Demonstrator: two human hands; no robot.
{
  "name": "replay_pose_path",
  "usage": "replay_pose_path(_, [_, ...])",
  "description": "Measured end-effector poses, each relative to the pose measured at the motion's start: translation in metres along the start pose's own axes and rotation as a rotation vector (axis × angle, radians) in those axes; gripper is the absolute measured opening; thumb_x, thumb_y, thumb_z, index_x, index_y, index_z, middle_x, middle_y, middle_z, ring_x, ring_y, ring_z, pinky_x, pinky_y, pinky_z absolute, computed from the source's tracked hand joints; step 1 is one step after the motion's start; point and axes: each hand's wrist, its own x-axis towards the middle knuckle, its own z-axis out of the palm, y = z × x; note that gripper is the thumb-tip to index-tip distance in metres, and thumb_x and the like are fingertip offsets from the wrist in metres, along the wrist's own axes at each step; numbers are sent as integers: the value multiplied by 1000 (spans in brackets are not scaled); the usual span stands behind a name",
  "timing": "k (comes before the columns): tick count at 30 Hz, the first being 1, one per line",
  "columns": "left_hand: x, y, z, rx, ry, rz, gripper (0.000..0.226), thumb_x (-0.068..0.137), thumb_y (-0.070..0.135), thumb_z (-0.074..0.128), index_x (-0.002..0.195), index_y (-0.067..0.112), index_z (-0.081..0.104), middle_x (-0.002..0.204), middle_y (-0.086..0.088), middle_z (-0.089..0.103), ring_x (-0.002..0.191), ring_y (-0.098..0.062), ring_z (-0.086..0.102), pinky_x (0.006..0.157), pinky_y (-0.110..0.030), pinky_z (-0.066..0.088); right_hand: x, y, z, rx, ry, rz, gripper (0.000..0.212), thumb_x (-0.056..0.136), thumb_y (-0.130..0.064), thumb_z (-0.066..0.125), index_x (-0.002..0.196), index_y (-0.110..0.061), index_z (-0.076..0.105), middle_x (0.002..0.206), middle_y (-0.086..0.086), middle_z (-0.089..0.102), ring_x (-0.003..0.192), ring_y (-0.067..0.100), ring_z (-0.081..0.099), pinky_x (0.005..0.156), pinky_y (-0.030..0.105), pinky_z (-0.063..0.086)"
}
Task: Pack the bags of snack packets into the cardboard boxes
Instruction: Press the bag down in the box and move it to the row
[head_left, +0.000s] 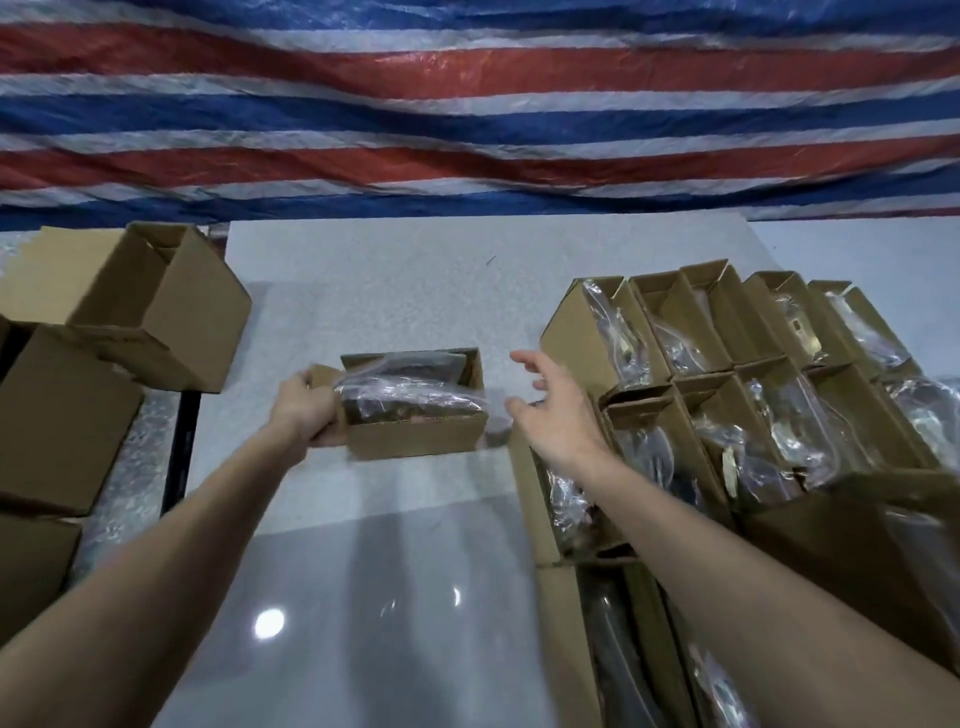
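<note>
1. Cardboard, plain brown, makes up the small open box (415, 434) sitting at the middle of the pale grey table (363, 291), its flaps standing up.
2. Inside it lies a clear plastic bag of dark snack packets (410, 397), bulging a little above the rim and spilling over the right end.
3. The left hand (306, 410) grips the box's left end, fingers curled round the end flap and thumb below against the side.
4. The right hand (556, 410) hovers just beside the box's right end, fingers spread and slightly bent, touching nothing that can be made out; the frame is blurred there.
5. To the right, rows of filled boxes (737, 364) stand packed tight against one another, each open and showing a shiny bag inside.
6. To the left, empty boxes (130, 306) are stacked loosely at the table's edge, one tilted on top of the others.
7. Behind the table hangs a red, white and blue striped tarpaulin (467, 104).
</note>
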Motion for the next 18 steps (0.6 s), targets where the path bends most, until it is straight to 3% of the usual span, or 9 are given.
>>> replay_pose_path(3, [29, 24, 12, 94, -6, 37, 27, 90, 4, 48, 115, 6, 59, 98, -16, 65, 72, -35, 69, 50, -43, 60, 29, 1, 1, -124, -55, -88, 62, 91, -13, 65, 144, -36, 44, 151, -7, 34, 130, 8, 39, 101, 6, 26])
replay_pose_path(6, [48, 41, 28, 110, -12, 69, 23, 88, 9, 52, 110, 9, 59, 94, -16, 67, 67, -32, 68, 53, -45, 61, 55, 2, 3, -198, -124, -81, 64, 91, -21, 68, 148, -33, 39, 155, -2, 32, 141, 17, 34, 114, 29, 28])
replay_pose_path(9, [56, 46, 46, 47, -23, 57, 20, 85, 9, 54, 104, 10, 59, 104, -23, 68, 78, -33, 66, 75, -48, 61, 75, 3, 7, -194, -106, -39, 57, 95, -27, 61, 148, -28, 39, 149, 1, 41, 135, 20, 42, 105, 29, 33])
replay_pose_path(11, [53, 45, 57, -89, 24, -59, 29, 86, 15, 63, 111, 4, 55, 118, -22, 64, 93, -33, 64, 79, -47, 60, 86, 5, 10, -220, -84, -37, 45, 94, -25, 62, 138, -28, 49, 138, 1, 46, 125, 19, 50, 92, 22, 33])
replay_pose_path(12, [49, 43, 62, -186, 52, -152, 45, 83, 22, 69, 120, 2, 51, 122, -18, 61, 101, -33, 62, 81, -47, 59, 91, 7, 11, -240, -72, -36, 35, 94, -24, 63, 128, -27, 55, 133, 1, 46, 120, 18, 52, 89, 20, 32])
replay_pose_path(15, [25, 33, 83, -462, 6, -359, 79, 70, 44, 78, 131, 7, 44, 111, -9, 58, 101, -30, 63, 85, -53, 58, 102, 13, 14, -302, -96, -37, 10, 91, -25, 68, 99, -25, 62, 141, 3, 37, 124, 17, 44, 93, 23, 33])
replay_pose_path(17, [7, 29, 106, -553, -68, -369, 76, 70, 35, 79, 131, 5, 45, 116, -15, 63, 101, -34, 66, 85, -56, 57, 107, 15, 19, -322, -141, -41, 8, 88, -24, 70, 88, -23, 63, 137, 3, 45, 127, 21, 46, 96, 30, 40])
replay_pose_path(18, [2, 28, 117, -553, -53, -353, 69, 74, 24, 76, 131, 3, 44, 118, -17, 64, 102, -36, 66, 86, -56, 56, 108, 14, 21, -316, -151, -37, 10, 87, -24, 72, 83, -23, 62, 123, 2, 54, 116, 22, 55, 85, 29, 45])
